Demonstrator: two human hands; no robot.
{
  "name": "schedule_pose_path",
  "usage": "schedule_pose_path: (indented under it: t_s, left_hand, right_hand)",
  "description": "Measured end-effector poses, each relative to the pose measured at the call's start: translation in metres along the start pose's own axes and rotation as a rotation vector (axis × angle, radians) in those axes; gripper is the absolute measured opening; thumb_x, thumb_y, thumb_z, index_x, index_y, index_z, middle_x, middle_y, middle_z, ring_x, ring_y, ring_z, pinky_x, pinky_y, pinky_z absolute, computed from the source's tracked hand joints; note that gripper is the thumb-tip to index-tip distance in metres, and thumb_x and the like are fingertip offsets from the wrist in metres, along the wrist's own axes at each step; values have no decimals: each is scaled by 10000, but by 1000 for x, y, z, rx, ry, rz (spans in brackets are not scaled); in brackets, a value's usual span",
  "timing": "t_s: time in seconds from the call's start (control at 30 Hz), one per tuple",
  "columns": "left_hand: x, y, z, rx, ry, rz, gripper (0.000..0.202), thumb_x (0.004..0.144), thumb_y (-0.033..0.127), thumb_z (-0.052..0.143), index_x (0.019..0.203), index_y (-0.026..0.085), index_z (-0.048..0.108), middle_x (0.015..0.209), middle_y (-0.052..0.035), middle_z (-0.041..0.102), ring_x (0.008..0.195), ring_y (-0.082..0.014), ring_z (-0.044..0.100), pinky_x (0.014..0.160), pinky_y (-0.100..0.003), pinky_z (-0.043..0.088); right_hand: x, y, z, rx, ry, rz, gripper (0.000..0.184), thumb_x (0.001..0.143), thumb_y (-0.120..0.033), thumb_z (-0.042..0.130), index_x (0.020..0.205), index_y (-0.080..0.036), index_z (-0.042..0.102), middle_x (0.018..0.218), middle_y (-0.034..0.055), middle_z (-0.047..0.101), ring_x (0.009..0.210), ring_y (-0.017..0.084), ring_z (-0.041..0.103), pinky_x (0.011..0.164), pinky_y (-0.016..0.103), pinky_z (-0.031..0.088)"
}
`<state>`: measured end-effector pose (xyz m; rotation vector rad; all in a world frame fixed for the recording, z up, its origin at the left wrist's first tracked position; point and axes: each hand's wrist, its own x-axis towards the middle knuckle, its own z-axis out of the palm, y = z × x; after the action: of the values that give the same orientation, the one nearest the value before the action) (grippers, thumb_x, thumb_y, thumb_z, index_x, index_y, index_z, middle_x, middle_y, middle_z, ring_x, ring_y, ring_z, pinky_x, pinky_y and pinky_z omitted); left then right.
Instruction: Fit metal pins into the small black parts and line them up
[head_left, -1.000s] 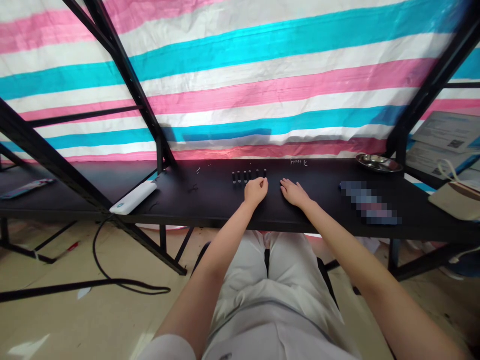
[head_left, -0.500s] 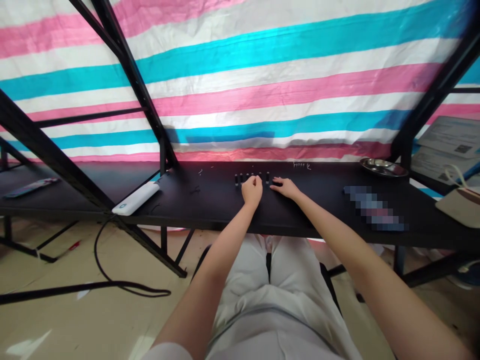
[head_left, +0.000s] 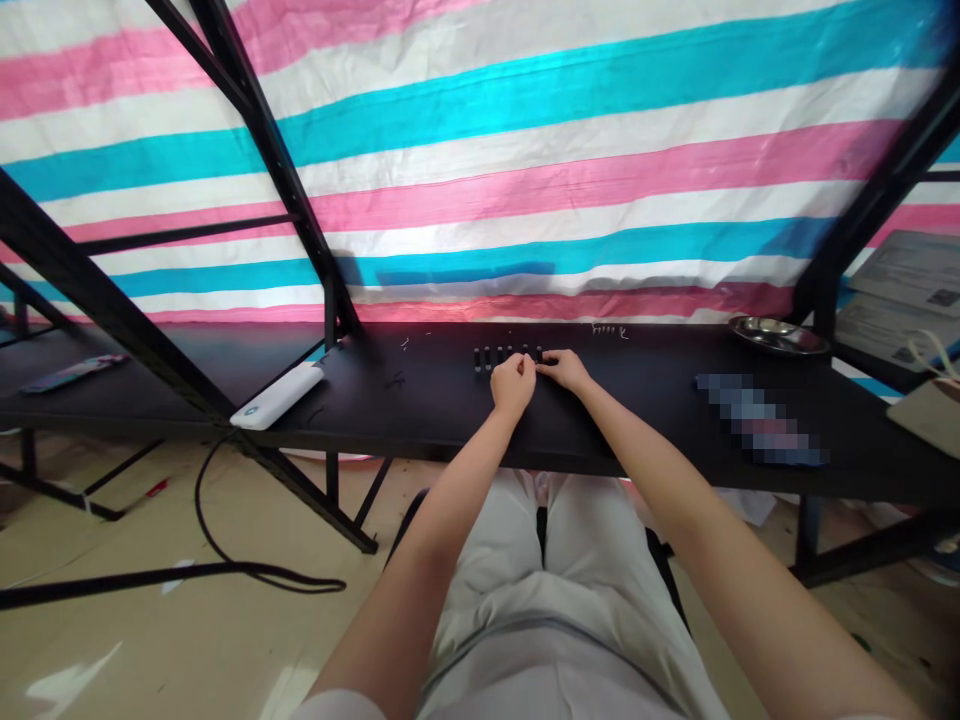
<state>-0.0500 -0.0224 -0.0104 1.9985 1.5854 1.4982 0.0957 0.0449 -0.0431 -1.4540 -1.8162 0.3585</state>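
Several small black cylinders with pale ends stand in a row on the black table. Just in front of that row, my left hand is closed in a pinch; whatever lies between its fingertips is too small to name. My right hand is beside it on the right, thumb and index finger drawn together near the left fingertips and the row's right end. What those fingers hold, if anything, I cannot make out. Small silvery pieces lie in a line farther back.
A white power bank-like device lies at the left by a black metal post. On the right are a shiny metal dish and a blurred-out flat object. Thin dark bits lie left of the row. A striped sheet hangs behind.
My right hand has moved left and its fingers have come together close to my left fingertips. The left hand has shifted slightly right, still pinched. The view has turned a little.
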Motion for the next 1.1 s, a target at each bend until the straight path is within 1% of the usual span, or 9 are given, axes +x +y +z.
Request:
schedule_pose_path:
  t_s: [0.17,0.23,0.33,0.43,0.53,0.67,0.83,0.93,1.1]
  left_hand:
    - [-1,0,1,28,-93,-18,322,878,362,400,711,186,611,574,6,561,577,-118,520,607,-232,370]
    - [-1,-1,4,-2,-183,-13,274,859,405,454,910,199,627,619,12,597,623,-125,558,633,-232,391]
    - [-3,-4,9,-43,-296,37,429,813,438,538,1180,216,523,705,18,637,701,-136,598,668,-235,418]
    - [-3,-8,14,-30,-350,128,346,826,411,529,1114,222,559,730,15,639,710,-134,599,670,-233,428]
    - [-2,-10,16,21,-334,201,211,871,326,460,980,205,596,775,-4,644,709,-126,593,663,-227,430]
    - [5,-5,13,83,-335,338,225,906,281,387,1026,201,559,920,-33,651,807,-141,612,700,-235,450]
    - [11,4,13,201,-394,575,275,926,250,332,1127,177,505,1100,-72,607,952,-158,606,790,-244,463]
    - [7,3,14,251,-383,606,307,938,248,295,1164,164,485,1092,-84,603,938,-155,615,760,-229,468]
    - [0,-2,10,249,-294,556,327,947,283,282,1166,172,499,1120,-76,613,937,-149,621,760,-214,466]
  right_hand:
    - [-16,-2,-10,31,-17,-34,147,706,-299,642,792,-186,681,851,18,700,826,197,625,770,294,450]
    - [-28,0,-15,9,-28,-81,156,732,-286,618,841,-189,674,872,22,698,827,195,621,770,297,447]
    - [-45,0,-25,-65,-37,-176,170,780,-267,567,905,-191,656,945,43,687,856,188,614,778,293,436]
    - [-56,-6,-32,-253,-33,-247,170,816,-246,521,913,-182,645,936,69,678,854,194,600,742,289,411]
    - [-59,-16,-37,-452,2,-256,180,836,-224,487,929,-184,636,895,74,674,828,201,588,705,298,362]
    - [-58,-22,-41,-576,84,-240,179,857,-234,461,923,-177,618,855,74,668,800,205,576,676,304,299]
    - [-58,-17,-45,-576,187,-211,165,870,-242,436,867,-165,582,812,69,658,745,194,564,658,300,255]
    - [-59,-15,-46,-565,215,-221,158,867,-225,419,824,-169,560,786,68,650,730,190,558,655,298,243]
    - [-60,-19,-44,-542,228,-256,161,866,-224,405,818,-176,550,782,73,652,718,188,554,661,298,243]
